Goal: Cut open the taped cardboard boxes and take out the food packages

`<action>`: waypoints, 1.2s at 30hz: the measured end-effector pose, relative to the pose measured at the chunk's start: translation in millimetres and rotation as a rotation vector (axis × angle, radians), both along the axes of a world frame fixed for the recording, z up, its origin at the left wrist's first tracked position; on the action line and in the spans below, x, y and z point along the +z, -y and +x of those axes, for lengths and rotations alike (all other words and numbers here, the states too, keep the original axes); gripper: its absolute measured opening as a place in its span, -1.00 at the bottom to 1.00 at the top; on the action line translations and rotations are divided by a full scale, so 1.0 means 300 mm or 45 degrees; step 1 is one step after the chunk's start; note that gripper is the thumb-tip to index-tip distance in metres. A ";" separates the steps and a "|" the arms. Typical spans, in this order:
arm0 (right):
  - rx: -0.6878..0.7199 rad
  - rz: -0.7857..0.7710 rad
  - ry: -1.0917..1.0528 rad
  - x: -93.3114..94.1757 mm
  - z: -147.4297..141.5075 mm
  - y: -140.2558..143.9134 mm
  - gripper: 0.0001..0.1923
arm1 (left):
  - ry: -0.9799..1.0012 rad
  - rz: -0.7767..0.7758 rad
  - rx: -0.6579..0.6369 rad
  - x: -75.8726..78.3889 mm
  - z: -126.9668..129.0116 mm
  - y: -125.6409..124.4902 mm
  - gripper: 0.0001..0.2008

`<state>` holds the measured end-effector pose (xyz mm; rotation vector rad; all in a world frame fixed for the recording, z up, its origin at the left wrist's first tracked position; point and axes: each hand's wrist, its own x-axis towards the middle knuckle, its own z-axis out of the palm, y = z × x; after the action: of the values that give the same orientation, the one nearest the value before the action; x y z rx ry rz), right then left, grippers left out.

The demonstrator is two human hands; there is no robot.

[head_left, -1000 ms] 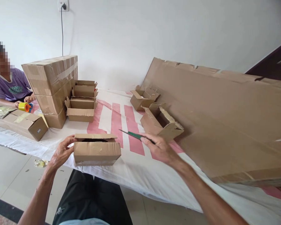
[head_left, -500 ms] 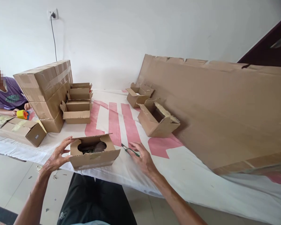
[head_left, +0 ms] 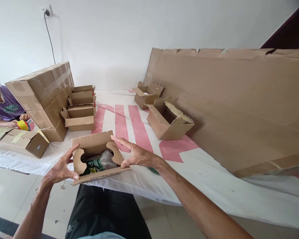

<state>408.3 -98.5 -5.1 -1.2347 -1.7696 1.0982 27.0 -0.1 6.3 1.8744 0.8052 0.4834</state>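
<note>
A small cardboard box [head_left: 102,173] stands at the near edge of the table with its two long flaps spread apart. Inside it lies something in clear wrapping with a dark green, white-lettered part [head_left: 96,163]; what it is I cannot make out. My left hand [head_left: 62,167] grips the box's left end, thumb on the near flap and fingers behind. Across the right end reaches my right hand [head_left: 137,154], fingertips at the far flap and thumb by the right end flap. A green handle of the scissors [head_left: 153,170] shows on the cloth, mostly hidden by my right forearm.
Two opened boxes [head_left: 170,124] stand by a large cardboard sheet [head_left: 226,109] at the right. Taped cartons [head_left: 40,89] are stacked at the left beside several opened boxes [head_left: 81,122]. Beyond them a person [head_left: 8,103] holds a yellow tape dispenser [head_left: 23,125].
My right hand has put down the scissors and moved left onto the box's right end. The box's flaps are spread wider, showing more of its contents.
</note>
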 end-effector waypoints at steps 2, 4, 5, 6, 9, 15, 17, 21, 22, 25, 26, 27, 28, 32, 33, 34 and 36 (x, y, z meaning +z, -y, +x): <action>0.044 -0.018 0.079 0.019 -0.003 -0.001 0.32 | -0.059 0.013 -0.011 0.016 0.006 0.008 0.48; 0.083 -0.031 0.177 0.033 -0.006 -0.005 0.36 | -0.116 0.038 -0.032 0.035 0.012 0.016 0.53; 0.096 -0.041 0.223 0.039 -0.008 -0.008 0.37 | -0.142 0.059 -0.043 0.044 0.014 0.020 0.53; 0.109 -0.056 0.267 0.044 -0.010 -0.011 0.39 | -0.165 0.085 -0.053 0.051 0.016 0.023 0.53; 0.109 -0.096 0.382 0.053 -0.019 -0.015 0.44 | -0.238 0.171 -0.067 0.064 0.020 0.024 0.50; 0.059 -0.068 0.423 0.046 -0.028 -0.010 0.37 | -0.316 0.260 -0.077 0.063 0.026 0.010 0.39; 0.057 -0.034 0.408 0.037 -0.028 -0.016 0.35 | -0.324 0.266 -0.080 0.061 0.029 0.000 0.36; 0.039 0.006 0.397 0.023 -0.037 -0.032 0.30 | -0.339 0.276 -0.070 0.058 0.034 -0.026 0.30; 0.029 -0.001 0.404 0.022 -0.039 -0.032 0.30 | -0.336 0.282 -0.072 0.057 0.035 -0.030 0.29; 0.000 -0.021 0.443 0.024 -0.037 -0.015 0.29 | -0.294 0.284 -0.076 0.048 0.032 -0.024 0.29; -0.004 -0.017 0.458 0.030 -0.032 -0.006 0.28 | -0.267 0.283 -0.078 0.042 0.029 -0.016 0.30; -0.005 -0.010 0.477 0.038 -0.026 0.005 0.27 | -0.238 0.285 -0.077 0.037 0.027 -0.005 0.31; -0.007 0.004 0.498 0.051 -0.022 0.014 0.26 | -0.208 0.291 -0.077 0.030 0.024 0.005 0.32; -0.026 0.265 0.582 0.129 -0.051 0.032 -0.10 | -0.131 0.296 -0.063 0.005 0.018 0.036 0.38; -0.002 0.376 0.613 0.147 -0.074 0.029 -0.26 | -0.119 0.289 -0.055 0.000 0.019 0.038 0.38; 0.043 0.475 0.658 0.159 -0.102 0.024 -0.41 | -0.108 0.281 -0.048 -0.004 0.019 0.039 0.39; 0.162 0.582 0.806 0.168 -0.158 0.009 -0.64 | -0.085 0.267 -0.036 -0.012 0.019 0.038 0.38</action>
<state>361.0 -101.3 45.4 -1.2627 -2.4226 0.3195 32.8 -11.6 2.6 2.1020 0.7954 0.5060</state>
